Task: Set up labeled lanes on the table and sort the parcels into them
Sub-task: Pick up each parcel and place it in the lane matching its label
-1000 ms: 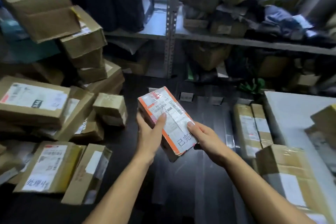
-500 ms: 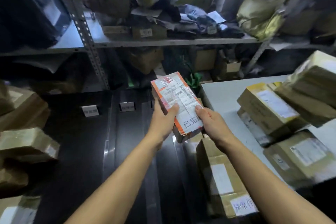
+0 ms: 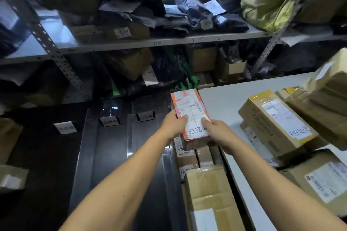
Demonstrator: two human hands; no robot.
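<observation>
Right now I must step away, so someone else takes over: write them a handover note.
Both hands grip one orange-edged parcel: left hand on its left edge, right hand on its right.
It hangs over the boxes in the rightmost lane.
Done: lane labels stand on the dark table; some boxes are in lanes.
Left: place this parcel; sort the boxes on the white table.

Left of the left grip (image 3: 173,125), two dark lanes on the desk (image 3: 116,155) lie bare up to their label cards (image 3: 109,121). Directly beneath both grips, cardboard boxes (image 3: 208,189) fill the lane. Right of the right grip (image 3: 218,134), white desk surface (image 3: 225,103) is open ahead; stacked parcels (image 3: 276,124) block farther right.
</observation>
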